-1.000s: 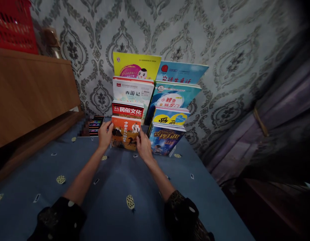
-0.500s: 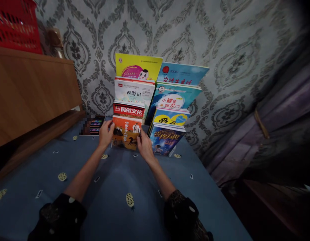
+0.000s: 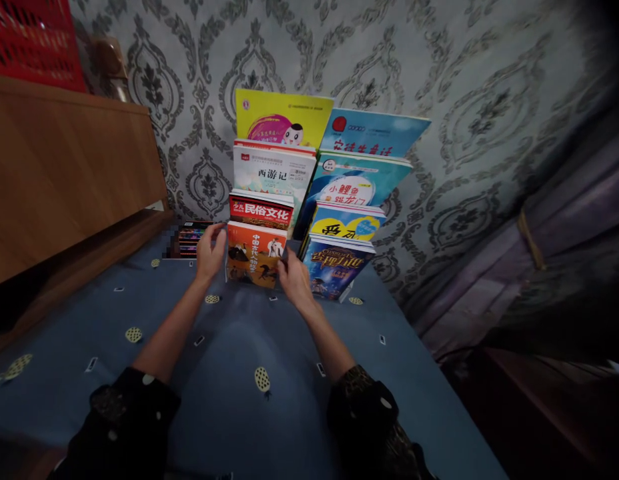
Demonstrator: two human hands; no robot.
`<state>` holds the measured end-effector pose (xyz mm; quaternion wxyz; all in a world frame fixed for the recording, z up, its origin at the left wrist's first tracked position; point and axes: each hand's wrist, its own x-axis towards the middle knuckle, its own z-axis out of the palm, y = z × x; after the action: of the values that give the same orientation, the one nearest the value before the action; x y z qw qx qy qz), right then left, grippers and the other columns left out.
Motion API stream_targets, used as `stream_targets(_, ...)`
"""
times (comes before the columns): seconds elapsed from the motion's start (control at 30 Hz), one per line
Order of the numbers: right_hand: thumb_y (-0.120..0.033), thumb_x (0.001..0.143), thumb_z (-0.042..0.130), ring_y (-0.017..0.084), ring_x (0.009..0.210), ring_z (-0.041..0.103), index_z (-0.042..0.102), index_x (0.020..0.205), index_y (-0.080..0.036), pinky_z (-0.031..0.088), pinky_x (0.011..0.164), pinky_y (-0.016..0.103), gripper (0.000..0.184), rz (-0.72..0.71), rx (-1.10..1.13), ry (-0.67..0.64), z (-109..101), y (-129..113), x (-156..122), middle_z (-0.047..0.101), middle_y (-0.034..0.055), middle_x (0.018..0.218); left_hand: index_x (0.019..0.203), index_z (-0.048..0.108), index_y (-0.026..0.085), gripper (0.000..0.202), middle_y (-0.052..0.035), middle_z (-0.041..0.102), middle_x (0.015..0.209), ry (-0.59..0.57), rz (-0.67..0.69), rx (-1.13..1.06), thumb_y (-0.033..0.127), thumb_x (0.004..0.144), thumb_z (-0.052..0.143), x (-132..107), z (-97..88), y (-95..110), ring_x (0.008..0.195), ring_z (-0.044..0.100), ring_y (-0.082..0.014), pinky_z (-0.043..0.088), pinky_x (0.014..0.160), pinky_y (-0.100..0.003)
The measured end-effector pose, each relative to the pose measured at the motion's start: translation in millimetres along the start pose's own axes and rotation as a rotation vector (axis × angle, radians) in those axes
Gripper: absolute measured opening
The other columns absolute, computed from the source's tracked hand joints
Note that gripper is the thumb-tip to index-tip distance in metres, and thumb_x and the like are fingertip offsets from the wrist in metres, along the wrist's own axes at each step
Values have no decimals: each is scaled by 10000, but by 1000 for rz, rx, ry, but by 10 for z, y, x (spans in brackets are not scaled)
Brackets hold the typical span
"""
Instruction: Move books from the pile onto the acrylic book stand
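Note:
A tiered rack of upright books stands against the patterned wall. The front left book is an orange book (image 3: 253, 255) with horse pictures on its cover. My left hand (image 3: 210, 253) grips its left edge, fingers curled round it. On the book's right edge sits my right hand (image 3: 294, 280), with the thumb on the cover. Behind it rise a red-banded book (image 3: 262, 210), a white book (image 3: 274, 173) and a yellow book (image 3: 282, 120). To the right stands a dark blue fantasy book (image 3: 337, 270), with light blue books (image 3: 359, 183) stepped up behind it.
The rack stands on a blue patterned bedcover (image 3: 239, 347). A wooden headboard (image 3: 64, 173) runs along the left, with a red basket (image 3: 34, 40) on top. A small colourful stack (image 3: 189, 240) lies left of the rack. Dark curtains (image 3: 564, 267) hang on the right.
The view has shifted slightly, so the rack sits a little higher and further right. Both hands stay on the orange book's edges.

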<state>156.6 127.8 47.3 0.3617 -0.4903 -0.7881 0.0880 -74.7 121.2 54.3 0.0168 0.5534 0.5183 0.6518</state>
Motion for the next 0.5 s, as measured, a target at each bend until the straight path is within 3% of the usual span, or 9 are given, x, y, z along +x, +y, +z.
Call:
stream_targets(0.07, -209, 938, 443, 294, 985, 703, 422, 1454, -73, 535, 842, 376, 534, 20, -33, -17, -31, -24, -1, 733, 186, 1133, 1137, 635, 158, 364, -96, 712, 1046, -41, -52, 110, 369, 984, 382, 31, -50, -136, 957, 665, -217, 524, 849, -327)
stream_targets(0.17, -214, 943, 475, 299, 971, 713, 407, 1459, -66, 531, 819, 362, 541, 52, -72, -66, -86, -55, -1, 748, 186, 1082, 1151, 631, 152, 356, -128, 698, 1128, -175, -177, 452, 302, 980, 357, 17, -146, -410, 1061, 647, -243, 502, 927, -361)
stream_targets(0.3, -226, 932, 554, 276, 932, 724, 422, 1443, -111, 516, 778, 321, 540, 28, -57, -142, -153, -68, 2, 770, 146, 1009, 1195, 628, 131, 353, -235, 604, 1325, -249, -288, 667, 297, 899, 534, -67, -281, -761, 1299, 505, -387, 388, 1064, -544)
stream_targets(0.4, -244, 919, 613, 262, 882, 727, 479, 1387, -146, 501, 740, 302, 496, 9, -58, -178, -207, -78, -2, 776, 119, 965, 1303, 568, 114, 476, -269, 464, 1486, -337, -299, 806, 378, 908, 563, -34, -379, -954, 1433, 334, -436, 273, 1119, -632)
stream_targets(0.5, -259, 924, 631, 244, 861, 720, 567, 1290, -180, 478, 716, 285, 381, -22, -88, -205, -289, -93, -18, 773, 93, 944, 1384, 500, 93, 500, -270, 406, 1533, -488, -257, 977, 390, 986, 443, 125, -453, -1102, 1470, 288, -404, 252, 1139, -613)
